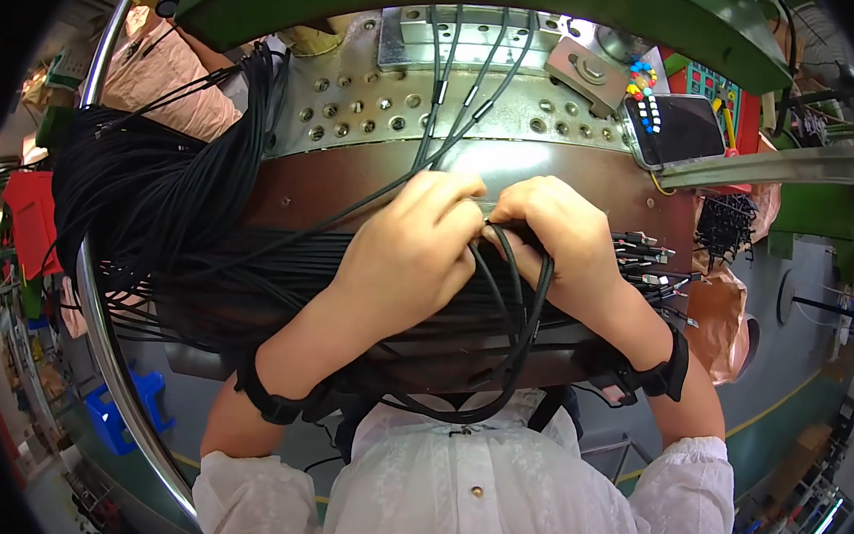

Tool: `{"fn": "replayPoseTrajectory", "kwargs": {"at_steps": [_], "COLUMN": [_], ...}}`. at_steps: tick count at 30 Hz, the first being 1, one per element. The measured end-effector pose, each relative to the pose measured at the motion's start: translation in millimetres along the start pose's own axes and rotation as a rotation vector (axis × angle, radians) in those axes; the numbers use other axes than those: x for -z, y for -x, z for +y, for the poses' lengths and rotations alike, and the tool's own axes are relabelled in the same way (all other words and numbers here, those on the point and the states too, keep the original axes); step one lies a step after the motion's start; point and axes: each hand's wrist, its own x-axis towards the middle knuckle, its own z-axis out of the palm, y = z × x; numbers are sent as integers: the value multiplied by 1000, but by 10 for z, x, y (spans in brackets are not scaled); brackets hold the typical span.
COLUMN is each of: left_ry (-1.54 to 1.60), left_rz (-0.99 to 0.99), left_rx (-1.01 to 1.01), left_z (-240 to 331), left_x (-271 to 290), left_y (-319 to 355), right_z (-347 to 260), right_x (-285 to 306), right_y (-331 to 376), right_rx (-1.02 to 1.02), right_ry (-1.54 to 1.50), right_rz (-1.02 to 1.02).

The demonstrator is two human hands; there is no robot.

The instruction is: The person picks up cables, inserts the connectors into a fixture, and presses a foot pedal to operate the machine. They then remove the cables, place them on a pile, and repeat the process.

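Note:
Over the brown work surface (324, 179), my two hands meet with their fingertips almost together. My left hand (414, 241) is closed in a pinch on a black cable. Facing it, my right hand (564, 243) also pinches black cables (544, 281), which loop down below it toward my lap. The exact spot between the fingertips is too small to make out. Beneath both hands lies a thick bundle of black cables (247, 258), with metal-tipped plugs (654, 255) at its right end. Several cables (445, 68) run from the metal fixture (395, 39) down toward my left hand.
A large heap of black cables (173, 182) hangs over a metal rail (103, 302) at left. Beyond the hands stand a plate with holes (349, 105) and a green machine beam (488, 6). At right lie a phone (676, 134) and a beaded strap (645, 93).

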Motion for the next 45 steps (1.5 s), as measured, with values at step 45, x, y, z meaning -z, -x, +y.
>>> {"fn": "replayPoseTrajectory", "kwargs": {"at_steps": [45], "left_ry": [508], "left_rz": [1121], "left_rx": [670], "left_z": [-887], "left_x": [2020], "left_y": [261], "right_z": [370], "right_x": [297], "right_y": [-547], "right_rx": [177], "right_ry": [549], "right_rz": [-61]}}
